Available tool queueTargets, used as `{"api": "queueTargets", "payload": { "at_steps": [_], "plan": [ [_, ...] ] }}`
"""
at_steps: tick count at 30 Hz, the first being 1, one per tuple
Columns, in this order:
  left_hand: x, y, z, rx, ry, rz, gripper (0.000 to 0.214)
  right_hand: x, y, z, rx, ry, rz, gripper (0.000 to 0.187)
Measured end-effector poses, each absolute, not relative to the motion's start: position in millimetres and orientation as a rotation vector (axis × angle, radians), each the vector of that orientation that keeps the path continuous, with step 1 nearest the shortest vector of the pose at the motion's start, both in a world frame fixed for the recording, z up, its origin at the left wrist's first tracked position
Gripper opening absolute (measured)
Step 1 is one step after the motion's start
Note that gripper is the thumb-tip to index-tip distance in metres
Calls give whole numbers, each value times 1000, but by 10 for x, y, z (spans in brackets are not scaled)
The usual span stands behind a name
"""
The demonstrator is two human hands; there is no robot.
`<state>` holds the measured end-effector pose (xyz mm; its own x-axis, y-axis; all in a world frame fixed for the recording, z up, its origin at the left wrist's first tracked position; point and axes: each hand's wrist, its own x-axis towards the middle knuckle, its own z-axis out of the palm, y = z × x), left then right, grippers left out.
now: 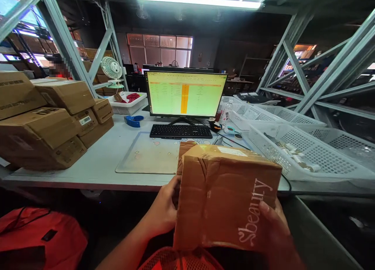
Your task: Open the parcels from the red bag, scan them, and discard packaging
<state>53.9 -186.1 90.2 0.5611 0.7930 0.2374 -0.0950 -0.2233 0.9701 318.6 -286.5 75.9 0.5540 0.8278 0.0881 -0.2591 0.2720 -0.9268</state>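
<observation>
Between both hands' fingers (268, 212), cardboard box (225, 196)

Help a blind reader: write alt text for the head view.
The left hand and right hand hold a taped brown cardboard parcel printed Sbeauty at a grey desk's near edge. Behind it stand a green-screened monitor and black keyboard.

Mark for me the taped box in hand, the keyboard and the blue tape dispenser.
taped box (225, 196), head view, on its front face left of the white lettering.
keyboard (181, 131), head view, middle of the keys.
blue tape dispenser (134, 121), head view, on its blue body.
</observation>
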Motion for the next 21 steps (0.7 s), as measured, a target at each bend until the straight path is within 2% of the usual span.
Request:
{"api": "queueTargets", "payload": {
  "at_steps": [8, 14, 21],
  "plan": [
    [558, -1774, 988, 1658, 608, 877, 30, 3176, -2928, 997, -1116, -688, 734, 70],
    [602, -1748, 1128, 1663, 548, 813, 46, 3039, -2911, 1108, -1171, -768, 710, 80],
    [672, -1778, 1124, 1648, 621, 767, 46, 3026, -2807, 947, -1075, -748, 690, 70]
  ]
}}
